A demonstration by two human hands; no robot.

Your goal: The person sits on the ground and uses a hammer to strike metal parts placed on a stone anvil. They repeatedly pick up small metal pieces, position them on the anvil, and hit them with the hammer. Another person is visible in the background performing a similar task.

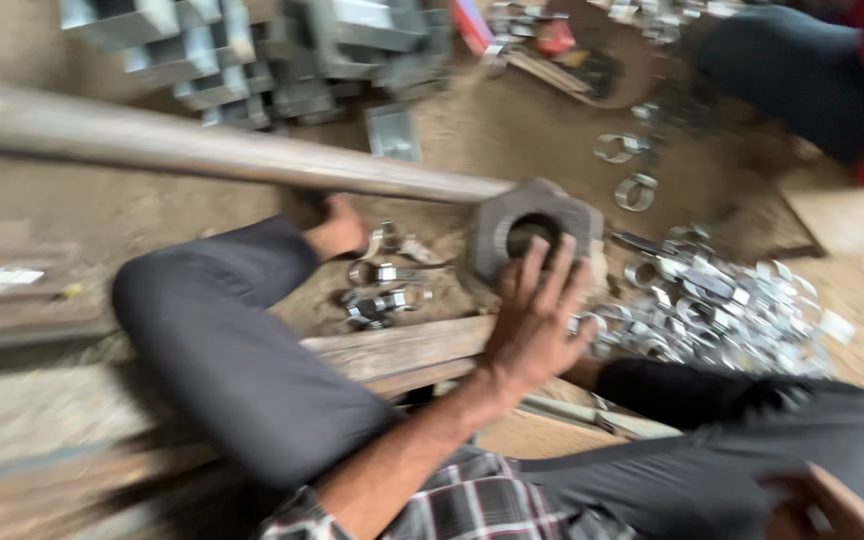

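At frame's bottom right, blurred right hand (832, 505) cut off; left hand (532, 320) spread on hexagonal block (532, 225).

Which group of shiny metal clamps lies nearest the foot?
The small cluster of clamps just right of the foot, left of the hexagonal block; the big pile lies farther right.

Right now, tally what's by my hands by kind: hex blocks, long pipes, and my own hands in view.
Hexagonal metal block: 1
Long metal pipe: 1
Hands: 2 (left hand, right hand)
Total: 4
Pile of shiny clamps: too blurred to count.
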